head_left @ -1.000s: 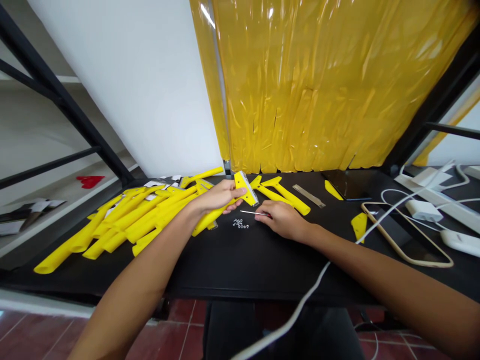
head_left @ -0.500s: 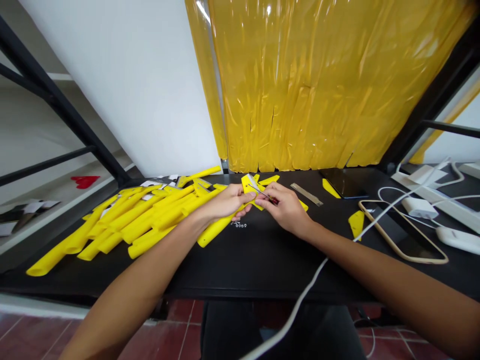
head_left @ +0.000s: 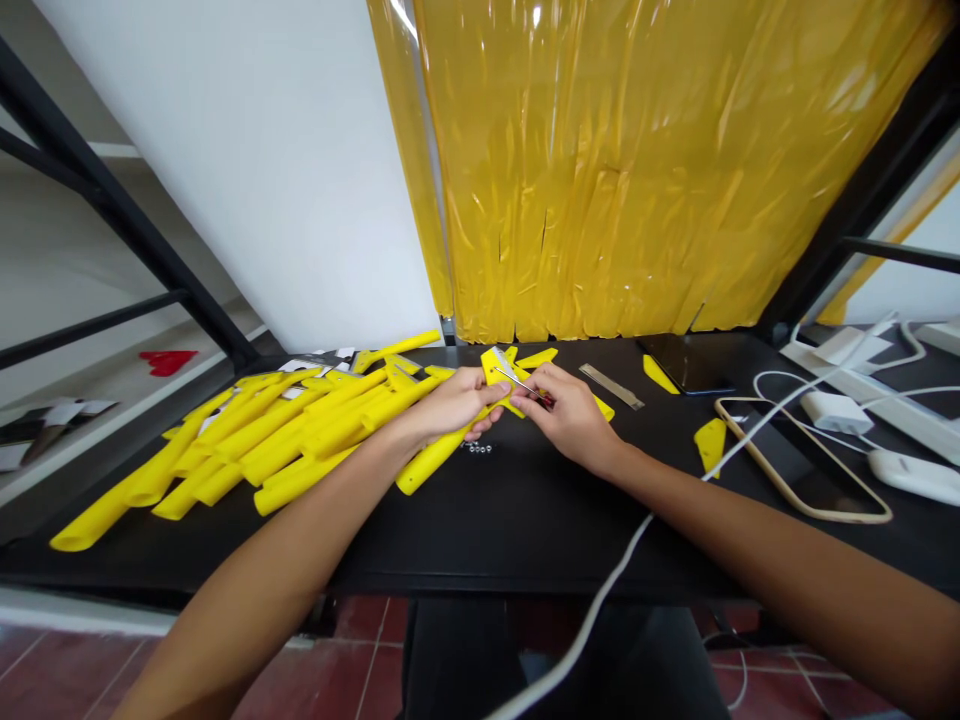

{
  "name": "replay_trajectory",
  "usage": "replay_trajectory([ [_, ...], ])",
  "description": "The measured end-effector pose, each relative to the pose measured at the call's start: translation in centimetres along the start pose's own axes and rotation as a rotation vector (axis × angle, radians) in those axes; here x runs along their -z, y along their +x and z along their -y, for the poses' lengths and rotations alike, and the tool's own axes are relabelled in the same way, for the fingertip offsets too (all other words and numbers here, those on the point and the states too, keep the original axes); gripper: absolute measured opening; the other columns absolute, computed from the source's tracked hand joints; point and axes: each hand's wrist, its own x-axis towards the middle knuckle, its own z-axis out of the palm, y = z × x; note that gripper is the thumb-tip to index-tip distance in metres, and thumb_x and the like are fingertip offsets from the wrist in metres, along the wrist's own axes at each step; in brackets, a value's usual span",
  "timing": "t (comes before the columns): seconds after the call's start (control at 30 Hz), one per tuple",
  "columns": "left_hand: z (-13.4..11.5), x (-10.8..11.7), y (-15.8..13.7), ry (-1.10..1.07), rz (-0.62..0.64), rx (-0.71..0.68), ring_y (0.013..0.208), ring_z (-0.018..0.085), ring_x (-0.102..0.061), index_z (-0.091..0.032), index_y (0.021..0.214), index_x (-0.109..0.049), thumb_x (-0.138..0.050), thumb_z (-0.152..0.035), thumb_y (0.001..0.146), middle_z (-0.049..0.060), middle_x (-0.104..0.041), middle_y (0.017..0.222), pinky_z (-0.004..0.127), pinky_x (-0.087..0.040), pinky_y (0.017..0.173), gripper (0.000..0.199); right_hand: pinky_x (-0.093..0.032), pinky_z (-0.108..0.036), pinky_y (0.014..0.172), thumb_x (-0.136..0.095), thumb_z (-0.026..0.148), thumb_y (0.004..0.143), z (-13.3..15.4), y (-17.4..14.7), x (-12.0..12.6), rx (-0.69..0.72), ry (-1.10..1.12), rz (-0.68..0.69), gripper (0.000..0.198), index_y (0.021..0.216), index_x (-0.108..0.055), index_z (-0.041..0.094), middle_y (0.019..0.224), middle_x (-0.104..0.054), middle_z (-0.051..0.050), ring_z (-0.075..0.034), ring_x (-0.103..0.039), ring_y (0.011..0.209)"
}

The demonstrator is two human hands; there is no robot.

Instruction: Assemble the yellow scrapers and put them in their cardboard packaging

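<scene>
My left hand [head_left: 463, 402] is wrapped round a yellow scraper-like tool [head_left: 429, 462], its tubular handle slanting down to the left and its wide head up by the fingers. A thin screwdriver [head_left: 513, 378] with a dark red handle is pinched in my right hand [head_left: 576, 418]. Its shaft points left across the yellow head, and the tip appears to touch it near a hole. Right below, several tiny shiny metal pieces [head_left: 480, 449], perhaps nuts, lie on the black tabletop [head_left: 525, 530].
Many similar yellow tools [head_left: 285, 440] are piled at left. A flat metal blade strip [head_left: 613, 387] lies behind my right hand. Rightward are a loose yellow plate [head_left: 709, 446], a phone [head_left: 810, 460], a dark tablet-like device [head_left: 686, 362] and a white cable [head_left: 630, 560] crossing the front edge.
Almost nothing differs. The screwdriver's shaft has shifted slightly against the yellow head, while both hands keep their grip in the same place.
</scene>
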Motion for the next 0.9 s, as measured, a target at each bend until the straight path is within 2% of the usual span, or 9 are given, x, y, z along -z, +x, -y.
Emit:
replay_trajectory([
  [0.17,-0.1,-0.1,-0.1,-0.025,-0.006,-0.016,0.040,0.007,-0.045,-0.018,0.079,-0.054,-0.056,-0.035,0.096,-0.001,-0.054,0.061,0.021,-0.035,0.038,0.024,-0.042,-0.029,0.071,-0.067,0.027,0.088,0.0,0.0,0.0,-0.060,0.088,-0.032,0.008,0.090,-0.067,0.020,0.087,-0.061,-0.003,-0.016,-0.055,0.078],
  [0.23,-0.1,-0.1,-0.1,-0.008,-0.013,-0.024,0.039,0.007,-0.045,-0.017,0.079,-0.055,-0.056,-0.035,0.096,-0.001,-0.055,0.061,0.021,-0.035,0.037,0.025,-0.042,-0.030,0.072,-0.069,0.030,0.086,-0.1,0.0,-0.2,-0.127,0.153,-0.040,0.015,0.097,-0.066,0.020,0.088,-0.061,-0.002,-0.016,-0.055,0.079],
  [0.3,0.0,-0.2,0.0,0.026,-0.025,-0.031,0.038,0.007,-0.045,-0.016,0.076,-0.056,-0.055,-0.035,0.096,0.000,-0.056,0.061,0.022,-0.035,0.036,0.027,-0.042,-0.029,0.068,-0.071,0.033,0.083,-0.3,0.1,-0.5,-0.220,0.247,-0.022,0.024,0.101,-0.065,0.019,0.082,-0.058,0.000,-0.015,-0.052,0.073],
  [0.4,0.3,0.0,0.3,0.073,-0.042,-0.026,0.037,0.007,-0.045,-0.014,0.073,-0.059,-0.055,-0.034,0.096,0.002,-0.058,0.058,0.022,-0.034,0.036,0.031,-0.040,-0.028,0.064,-0.074,0.039,0.076,-0.6,0.2,-0.8,-0.353,0.379,-0.018,0.031,0.095,-0.063,0.018,0.072,-0.051,0.003,-0.013,-0.046,0.065],
  [0.5,0.5,0.4,0.6,0.060,-0.049,-0.026,0.037,0.007,-0.044,-0.012,0.072,-0.062,-0.058,-0.036,0.094,0.004,-0.060,0.058,0.022,-0.035,0.038,0.032,-0.041,-0.029,0.067,-0.079,0.043,0.070,-0.7,0.4,-0.8,-0.453,0.473,-0.034,0.038,0.092,-0.063,0.017,0.074,-0.055,0.003,-0.014,-0.050,0.068],
  [0.6,0.4,0.7,0.6,0.057,-0.053,-0.037,0.040,0.007,-0.044,-0.011,0.069,-0.065,-0.059,-0.038,0.094,0.003,-0.057,0.053,0.021,-0.035,0.040,0.037,-0.041,-0.029,0.069,-0.077,0.050,0.072,-0.6,0.4,-0.5,-0.505,0.523,0.028,0.038,0.087,-0.067,0.017,0.079,-0.062,-0.001,-0.015,-0.054,0.073],
  [0.73,0.1,0.8,0.4,0.089,-0.014,-0.050,0.044,0.008,-0.045,-0.011,0.068,-0.066,-0.057,-0.039,0.095,0.003,-0.055,0.052,0.021,-0.036,0.044,0.040,-0.037,-0.029,0.065,-0.066,0.053,0.083,-0.3,0.3,-0.1,-0.452,0.501,0.219,0.037,0.077,-0.072,0.017,0.074,-0.064,-0.001,-0.014,-0.052,0.068],
  [0.83,0.1,0.9,0.3,0.112,0.025,-0.057,0.046,0.008,-0.048,-0.012,0.073,-0.067,-0.055,-0.041,0.095,0.005,-0.061,0.061,0.022,-0.039,0.047,0.039,-0.033,-0.027,0.058,-0.068,0.053,0.082,0.1,0.2,0.1,-0.471,0.516,0.261,0.039,0.075,-0.074,0.016,0.061,-0.057,0.001,-0.011,-0.045,0.058],
  [0.9,0.2,0.9,0.3,0.169,-0.029,-0.032,0.050,0.011,-0.052,-0.012,0.080,-0.066,-0.055,-0.044,0.095,0.008,-0.066,0.069,0.024,-0.043,0.048,0.036,-0.027,-0.026,0.051,-0.070,0.053,0.081,0.4,0.2,0.1,-0.540,0.543,0.230,0.039,0.075,-0.074,0.015,0.052,-0.046,0.004,-0.008,-0.035,0.050],
])
